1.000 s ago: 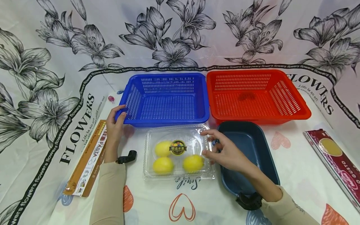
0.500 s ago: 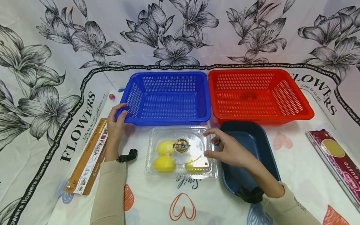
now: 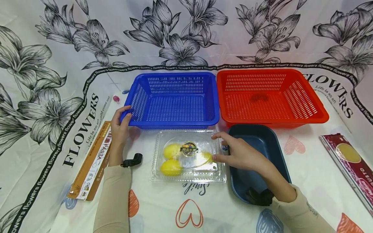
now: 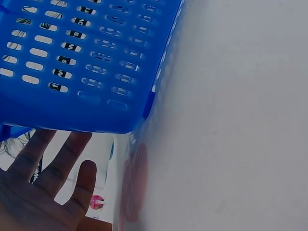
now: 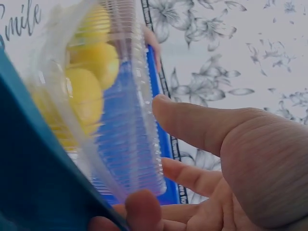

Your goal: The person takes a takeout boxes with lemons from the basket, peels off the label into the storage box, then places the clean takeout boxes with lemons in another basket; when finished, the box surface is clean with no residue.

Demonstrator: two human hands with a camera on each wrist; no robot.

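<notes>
My left hand is at the front left corner of the blue plastic basket. In the left wrist view its fingers are outstretched, with fingertips right at the basket's edge and the thumb apart. A clear lidded plastic fruit box lies in front of that basket, with yellow lemons and a dark label under or on its lid. My right hand grips the box's right side, thumb and forefinger by the lid's edge and the other fingers curled lower down, partly hidden in the head view.
Right of the box stands a dark blue tray, partly under my right forearm. A red basket adjoins the blue one. A brown pasta box lies at the left, a dark red packet at the far right.
Glare on the box's lid has shifted, and the right-hand lemon has moved slightly towards the back. The left hand stays at the basket's corner; the whole view drifts slightly.
</notes>
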